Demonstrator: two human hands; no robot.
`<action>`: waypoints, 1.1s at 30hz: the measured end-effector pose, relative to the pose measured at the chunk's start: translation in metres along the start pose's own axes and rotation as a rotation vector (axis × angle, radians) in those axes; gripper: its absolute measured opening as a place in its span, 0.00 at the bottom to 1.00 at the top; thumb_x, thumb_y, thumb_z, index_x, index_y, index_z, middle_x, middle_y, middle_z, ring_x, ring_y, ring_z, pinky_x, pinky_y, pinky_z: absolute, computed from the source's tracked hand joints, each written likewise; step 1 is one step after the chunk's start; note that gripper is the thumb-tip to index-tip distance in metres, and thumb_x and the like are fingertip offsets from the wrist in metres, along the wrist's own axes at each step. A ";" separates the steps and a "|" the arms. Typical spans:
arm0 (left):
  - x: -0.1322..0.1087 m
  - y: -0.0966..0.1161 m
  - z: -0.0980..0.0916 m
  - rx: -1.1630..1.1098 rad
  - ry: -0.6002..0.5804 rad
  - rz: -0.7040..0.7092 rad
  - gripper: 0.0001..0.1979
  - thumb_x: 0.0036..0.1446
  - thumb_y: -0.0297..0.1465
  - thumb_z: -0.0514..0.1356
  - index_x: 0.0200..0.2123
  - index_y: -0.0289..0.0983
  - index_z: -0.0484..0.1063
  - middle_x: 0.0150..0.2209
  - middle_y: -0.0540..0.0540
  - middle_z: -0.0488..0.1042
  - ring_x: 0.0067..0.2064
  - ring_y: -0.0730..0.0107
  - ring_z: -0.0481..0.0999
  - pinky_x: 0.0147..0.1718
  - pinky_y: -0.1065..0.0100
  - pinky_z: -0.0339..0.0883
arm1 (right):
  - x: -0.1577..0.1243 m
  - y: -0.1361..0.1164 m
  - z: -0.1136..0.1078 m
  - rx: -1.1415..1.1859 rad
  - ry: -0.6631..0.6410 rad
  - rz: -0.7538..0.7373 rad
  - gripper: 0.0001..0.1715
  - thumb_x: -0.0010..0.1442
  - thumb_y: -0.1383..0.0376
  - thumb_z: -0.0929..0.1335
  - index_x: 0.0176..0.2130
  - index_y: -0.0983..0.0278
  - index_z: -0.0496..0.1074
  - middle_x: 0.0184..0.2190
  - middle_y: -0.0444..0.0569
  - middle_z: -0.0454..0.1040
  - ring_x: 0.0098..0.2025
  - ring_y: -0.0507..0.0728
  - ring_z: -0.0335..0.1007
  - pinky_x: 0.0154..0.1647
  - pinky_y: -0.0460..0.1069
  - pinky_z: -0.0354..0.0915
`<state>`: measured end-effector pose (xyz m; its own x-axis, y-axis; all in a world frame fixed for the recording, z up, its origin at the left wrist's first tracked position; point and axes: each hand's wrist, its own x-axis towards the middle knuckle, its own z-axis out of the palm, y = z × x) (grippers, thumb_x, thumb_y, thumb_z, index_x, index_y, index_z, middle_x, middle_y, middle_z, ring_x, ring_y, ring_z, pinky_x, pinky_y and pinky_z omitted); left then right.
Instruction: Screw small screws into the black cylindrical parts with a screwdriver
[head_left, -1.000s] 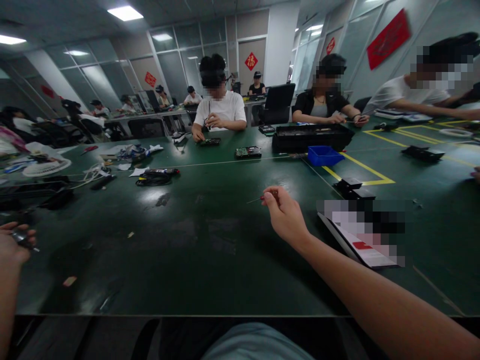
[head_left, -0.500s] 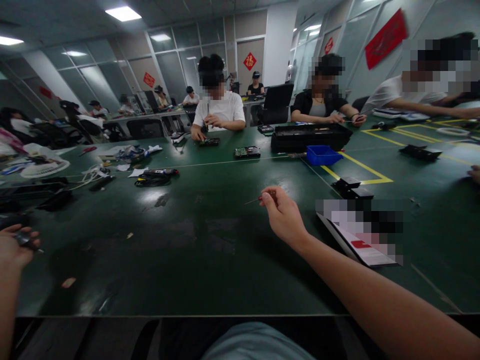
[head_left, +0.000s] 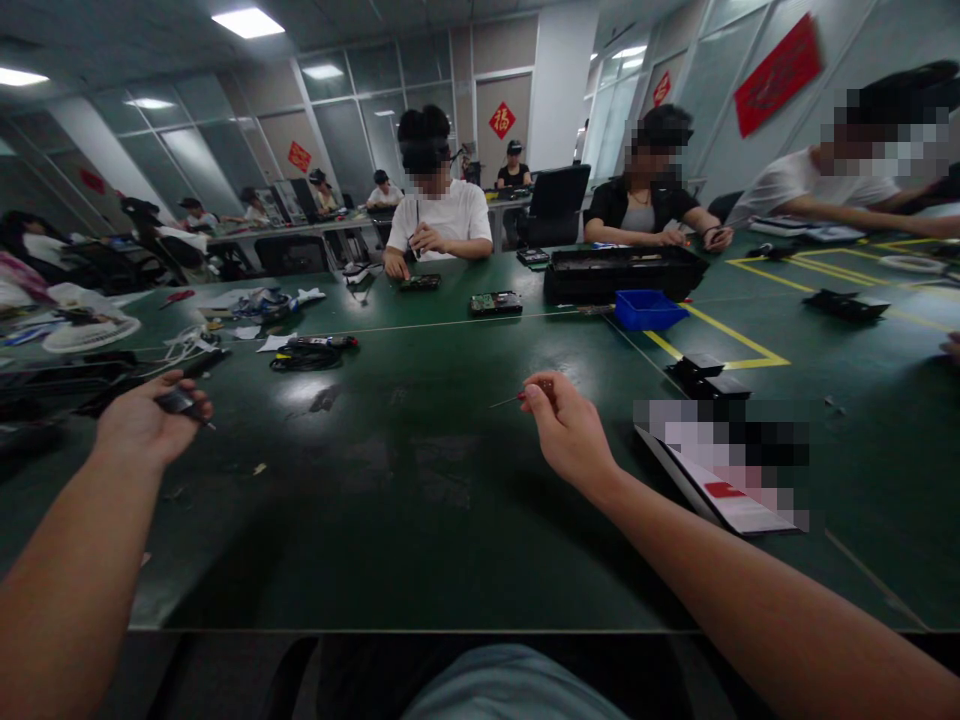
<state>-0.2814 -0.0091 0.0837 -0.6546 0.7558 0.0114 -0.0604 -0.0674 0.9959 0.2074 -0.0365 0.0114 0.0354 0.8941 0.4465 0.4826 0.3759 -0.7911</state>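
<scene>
Swung left grip (head_left: 146, 425) up and inward from the near-left edge of the worktop (head_left: 420, 500), now curled shut around a small dark part (head_left: 180, 403). Kept right grip (head_left: 566, 430) put, pinching a thin red tool (head_left: 525, 396), tip pointing left, above the green. Papers (head_left: 739, 500) just right of it; further out black boxes (head_left: 709, 372), blue bin (head_left: 646, 308). Cables (head_left: 307, 355) well beyond the left one.

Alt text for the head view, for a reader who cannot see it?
The person's left hand grips a small dark part and the right hand pinches a thin red-handled tool, both above a dark green table. Other people work at the far side, beyond a blue bin.
</scene>
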 end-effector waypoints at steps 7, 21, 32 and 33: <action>-0.049 0.002 0.090 -0.222 -0.249 -0.124 0.13 0.46 0.17 0.52 0.36 0.33 0.67 0.28 0.48 0.66 0.28 0.69 0.67 0.30 0.67 0.61 | 0.000 -0.001 -0.002 -0.006 -0.003 -0.002 0.13 0.70 0.56 0.62 0.44 0.60 0.70 0.33 0.49 0.78 0.35 0.58 0.75 0.35 0.52 0.65; -0.166 -0.039 0.211 -0.136 -0.795 -0.125 0.18 0.48 0.22 0.54 0.44 0.33 0.68 0.30 0.47 0.71 0.30 0.71 0.70 0.32 0.70 0.63 | 0.002 0.000 -0.001 -0.026 0.007 0.010 0.14 0.69 0.55 0.63 0.44 0.60 0.71 0.30 0.47 0.77 0.33 0.57 0.75 0.35 0.50 0.65; -0.206 -0.094 0.213 0.439 -1.045 0.321 0.26 0.49 0.18 0.57 0.53 0.36 0.65 0.43 0.46 0.71 0.44 0.65 0.72 0.46 0.64 0.65 | 0.000 -0.001 0.000 -0.037 -0.019 -0.001 0.13 0.68 0.57 0.64 0.48 0.61 0.71 0.36 0.49 0.79 0.38 0.58 0.77 0.38 0.52 0.66; -0.204 -0.097 0.212 0.485 -1.040 0.378 0.26 0.50 0.18 0.57 0.54 0.36 0.65 0.44 0.45 0.71 0.46 0.64 0.72 0.48 0.63 0.65 | 0.000 -0.001 0.000 -0.043 -0.033 -0.009 0.14 0.68 0.58 0.64 0.49 0.61 0.71 0.37 0.49 0.79 0.38 0.58 0.76 0.38 0.52 0.66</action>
<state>0.0176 -0.0185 0.0037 0.3632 0.9189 0.1539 0.4387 -0.3143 0.8419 0.2072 -0.0376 0.0125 0.0025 0.8984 0.4392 0.5197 0.3741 -0.7681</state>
